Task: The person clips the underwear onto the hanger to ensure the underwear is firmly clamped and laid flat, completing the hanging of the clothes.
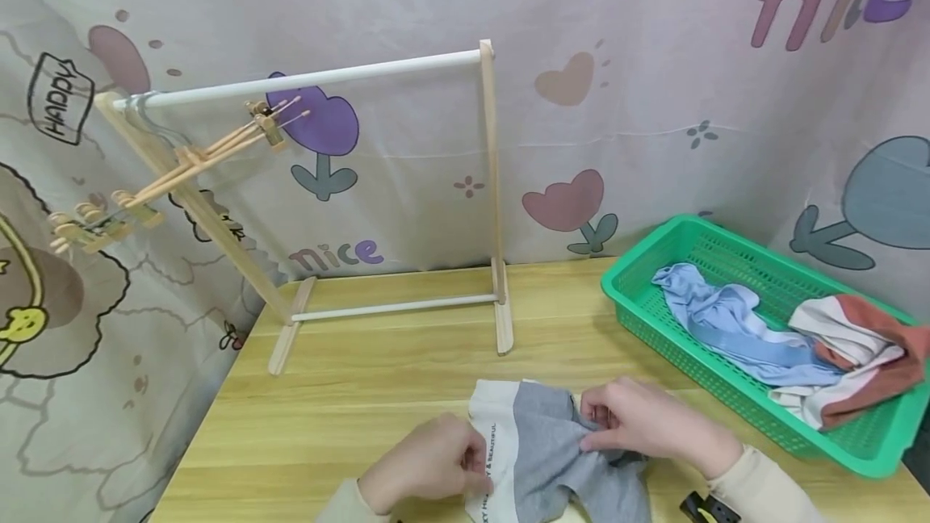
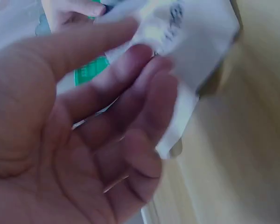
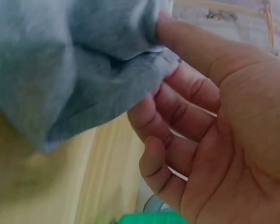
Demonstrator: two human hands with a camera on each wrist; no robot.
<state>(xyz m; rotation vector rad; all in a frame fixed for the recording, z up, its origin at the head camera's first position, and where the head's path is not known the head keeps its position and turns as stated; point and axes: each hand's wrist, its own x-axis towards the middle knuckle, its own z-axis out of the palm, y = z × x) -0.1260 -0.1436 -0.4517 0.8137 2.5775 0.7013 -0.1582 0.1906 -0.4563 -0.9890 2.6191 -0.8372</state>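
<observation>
Grey shorts [image 1: 548, 434], with a wide white waistband [image 1: 497, 418] that carries dark lettering, lie on the table in front of me. My right hand [image 1: 639, 418] pinches the grey cloth near a leg end; the right wrist view has the thumb above the fabric and fingertips at its edge. At the waistband's left side is my left hand [image 1: 439, 458], its fingers loosely bent. A gap shows between its thumb and forefinger, close against the white cloth [image 2: 196, 42] in the blurred left wrist view.
A green plastic basket [image 1: 697, 361] on the right holds a light blue garment [image 1: 734, 329] and a rust-and-white one [image 1: 872, 353]. Behind stands a wooden rack [image 1: 490, 176] with a white rail [image 1: 327, 75]. A wooden clip hanger [image 1: 196, 164] hangs at its left end.
</observation>
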